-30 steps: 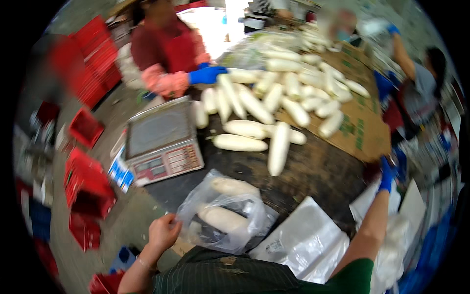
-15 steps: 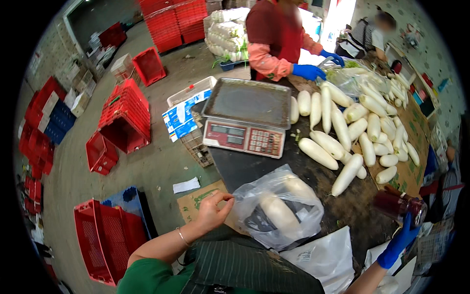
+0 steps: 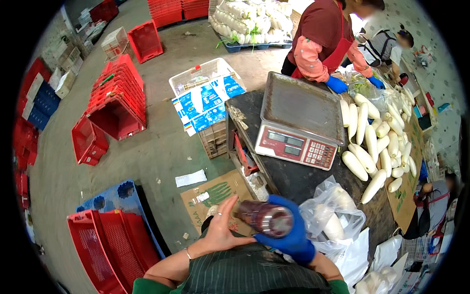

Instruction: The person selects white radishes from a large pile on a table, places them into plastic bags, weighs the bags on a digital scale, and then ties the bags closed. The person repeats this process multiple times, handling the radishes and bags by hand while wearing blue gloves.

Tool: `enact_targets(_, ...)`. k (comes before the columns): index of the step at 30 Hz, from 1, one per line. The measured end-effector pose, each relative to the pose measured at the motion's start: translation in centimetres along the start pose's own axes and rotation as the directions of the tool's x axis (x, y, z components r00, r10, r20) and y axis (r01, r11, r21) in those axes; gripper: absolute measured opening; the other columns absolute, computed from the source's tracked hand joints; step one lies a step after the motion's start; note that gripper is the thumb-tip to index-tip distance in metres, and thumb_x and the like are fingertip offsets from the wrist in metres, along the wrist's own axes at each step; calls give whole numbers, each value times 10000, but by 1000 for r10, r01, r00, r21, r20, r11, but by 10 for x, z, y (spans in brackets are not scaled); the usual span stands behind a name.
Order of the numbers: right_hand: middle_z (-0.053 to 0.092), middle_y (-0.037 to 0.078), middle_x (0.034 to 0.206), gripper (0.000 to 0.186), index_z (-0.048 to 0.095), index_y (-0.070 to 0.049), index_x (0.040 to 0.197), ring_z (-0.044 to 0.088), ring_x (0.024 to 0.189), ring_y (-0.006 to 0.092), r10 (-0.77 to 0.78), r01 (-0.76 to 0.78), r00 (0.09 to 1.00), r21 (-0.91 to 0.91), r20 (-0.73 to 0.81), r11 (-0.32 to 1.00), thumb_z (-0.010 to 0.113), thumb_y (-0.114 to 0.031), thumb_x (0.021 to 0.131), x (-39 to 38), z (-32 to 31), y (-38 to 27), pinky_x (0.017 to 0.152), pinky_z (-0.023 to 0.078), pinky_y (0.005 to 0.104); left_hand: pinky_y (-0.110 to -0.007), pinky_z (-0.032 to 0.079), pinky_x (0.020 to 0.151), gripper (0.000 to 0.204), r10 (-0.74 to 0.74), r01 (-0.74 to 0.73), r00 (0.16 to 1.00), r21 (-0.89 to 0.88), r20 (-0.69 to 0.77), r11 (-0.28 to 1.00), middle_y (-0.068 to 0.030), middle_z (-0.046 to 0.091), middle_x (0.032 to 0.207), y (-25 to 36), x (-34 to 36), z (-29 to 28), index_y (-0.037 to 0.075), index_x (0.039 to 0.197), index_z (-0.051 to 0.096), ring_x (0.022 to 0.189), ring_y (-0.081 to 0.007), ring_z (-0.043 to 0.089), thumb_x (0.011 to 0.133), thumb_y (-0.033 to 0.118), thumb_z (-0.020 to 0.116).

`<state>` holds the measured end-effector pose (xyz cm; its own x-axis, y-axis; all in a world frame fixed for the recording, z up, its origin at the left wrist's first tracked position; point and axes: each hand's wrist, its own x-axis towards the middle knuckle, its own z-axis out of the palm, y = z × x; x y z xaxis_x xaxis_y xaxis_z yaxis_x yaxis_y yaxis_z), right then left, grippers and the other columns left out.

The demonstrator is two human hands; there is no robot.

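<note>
My right hand (image 3: 297, 239), in a blue glove, grips a dark red bottle (image 3: 255, 215) with a shiny round end, held tilted in front of my apron. Motion blurs the bottle a little. My bare left hand (image 3: 224, 229) is at the bottle's other end, fingers stretched up and thumb out towards the glove. Whether its fingers touch the bottle I cannot tell. To the right of my glove, a clear plastic bag (image 3: 313, 210) with white radishes (image 3: 329, 223) in it lies on the dark table (image 3: 298, 182).
A scale (image 3: 301, 110) stands on the table, with several loose radishes (image 3: 362, 159) to its right. Across the table a person (image 3: 325, 44) in blue gloves handles greens. Red crates (image 3: 105, 235) and a blue pallet (image 3: 120, 193) are on the floor at left.
My right hand has brought the bottle from the far right to in front of me, beside my left hand. The left hand's fingers have opened out. The view has swung left.
</note>
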<state>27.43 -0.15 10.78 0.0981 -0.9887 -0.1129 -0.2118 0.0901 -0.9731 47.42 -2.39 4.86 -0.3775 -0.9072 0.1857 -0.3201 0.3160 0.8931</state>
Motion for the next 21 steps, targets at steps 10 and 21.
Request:
enact_targets(10, 550, 150, 1070, 767, 426, -43, 1238, 588, 941, 267, 29, 74, 980, -496, 196, 865, 759, -404, 648, 114, 135, -42, 810, 468, 346, -413, 444, 782, 720, -155, 182, 980, 243, -127, 953, -160, 579, 925, -58, 3, -116, 7, 1038, 504, 849, -333, 565, 446, 251, 835)
enact_targets(21, 553, 154, 876, 585, 493, -59, 1097, 582, 733, 339, -274, 298, 954, -479, 120, 826, 614, -481, 711, 126, 145, -19, 601, 471, 400, -331, 460, 787, 715, -252, 251, 956, -25, -150, 968, -162, 574, 971, -77, 10, -104, 3, 1090, 386, 881, -207, 582, 541, 170, 814)
